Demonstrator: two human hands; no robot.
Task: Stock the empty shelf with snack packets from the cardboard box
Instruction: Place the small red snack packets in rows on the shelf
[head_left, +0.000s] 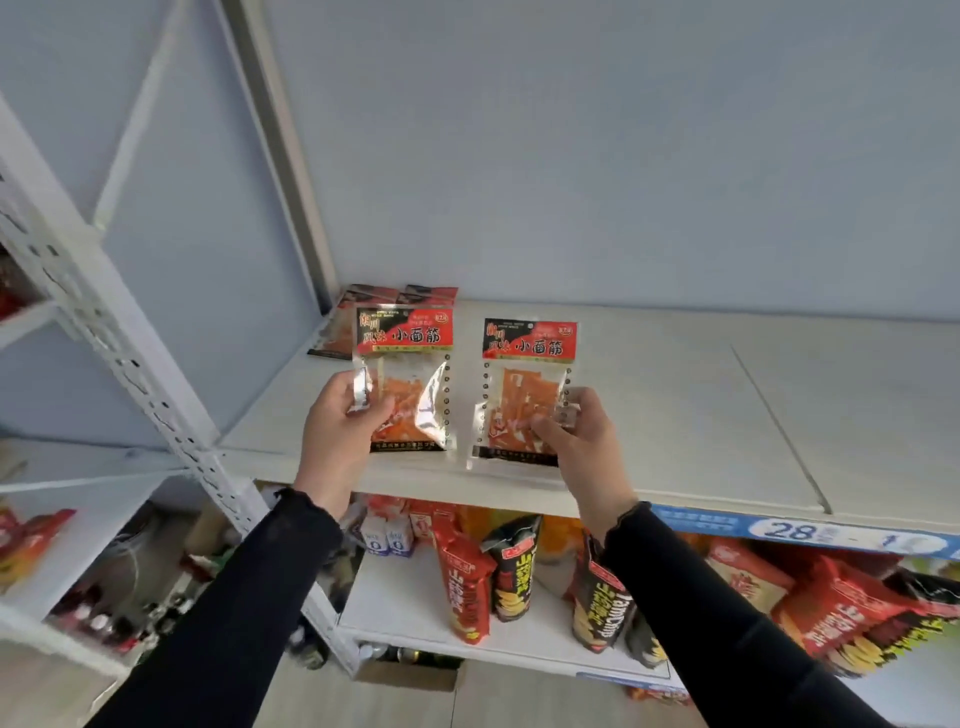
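My left hand (337, 431) grips a clear snack packet (410, 364) with a red and black header and orange strips inside, held upright above the front of the pale shelf (675, 405). An identical packet (524, 384) stands upright in my right hand (576, 441), just to the right of the first. Both packets hang over the shelf's front left part. Several more packets of the same kind (363, 317) lie flat at the shelf's back left corner. A corner of the cardboard box (410, 675) shows low on the floor under the shelves.
A white perforated upright (130, 353) runs diagonally at the left. The shelf below holds standing chip bags (514, 571) and red packets (841, 613). A blue price strip (795, 530) marked 28 lines the shelf's front edge. Another rack (57, 561) with goods stands at the left.
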